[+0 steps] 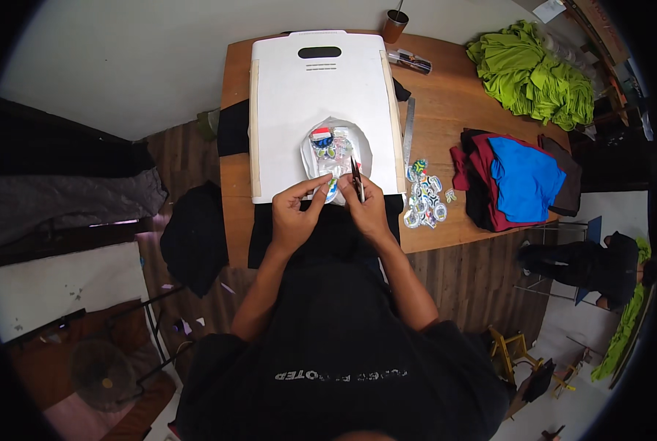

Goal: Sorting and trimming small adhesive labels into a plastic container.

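Note:
My left hand (293,220) pinches a small printed sticker or patch (333,192) with blue and green on it. My right hand (369,214) is closed on a pair of dark scissors (355,175), blades pointing away from me, and its fingertips come close to the same sticker. Just beyond my hands, a round white container (366,143) holds several printed pieces, one red, white and blue. It rests on a white board (284,110) with a dark handle slot at its far end. To the right, many cut-out stickers (425,202) lie in a loose heap.
A metal ruler (409,128) lies along the board on the wooden table (446,95). Folded blue (523,180) and maroon shirts are stacked to the right, with a green fabric pile (534,77) behind. A brown cup (394,26) stands at the back. Another person (600,268) works at far right.

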The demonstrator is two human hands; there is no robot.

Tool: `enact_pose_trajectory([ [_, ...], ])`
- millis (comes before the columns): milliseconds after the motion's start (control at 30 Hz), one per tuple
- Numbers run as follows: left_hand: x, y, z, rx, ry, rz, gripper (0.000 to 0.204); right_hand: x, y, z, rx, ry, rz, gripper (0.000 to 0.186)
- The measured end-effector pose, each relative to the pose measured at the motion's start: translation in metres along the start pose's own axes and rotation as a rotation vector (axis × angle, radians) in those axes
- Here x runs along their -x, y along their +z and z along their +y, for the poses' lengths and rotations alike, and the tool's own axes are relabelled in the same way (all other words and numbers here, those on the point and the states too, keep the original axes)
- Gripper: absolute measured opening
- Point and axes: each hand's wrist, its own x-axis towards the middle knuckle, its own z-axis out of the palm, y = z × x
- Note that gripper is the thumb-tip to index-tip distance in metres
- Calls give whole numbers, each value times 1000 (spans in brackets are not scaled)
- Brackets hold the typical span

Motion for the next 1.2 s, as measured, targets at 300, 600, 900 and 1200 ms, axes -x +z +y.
enact_pose_trajectory([
  [300, -5, 2, -9, 58, -37, 4, 25, -2, -5, 6, -9, -56, -49, 13],
  [600, -7, 0, -8, 76, -62, -49, 26, -11, -14, 8, 33, -77, -50, 15],
  [900, -7, -1, -10, -25, 8, 70, 33, -5, -7, -8, -125, 6, 112, 15],
  [1200, 4, -2, -3, 105, -97, 51, 20, -4, -13, -9, -360, -7, 104, 14],
])
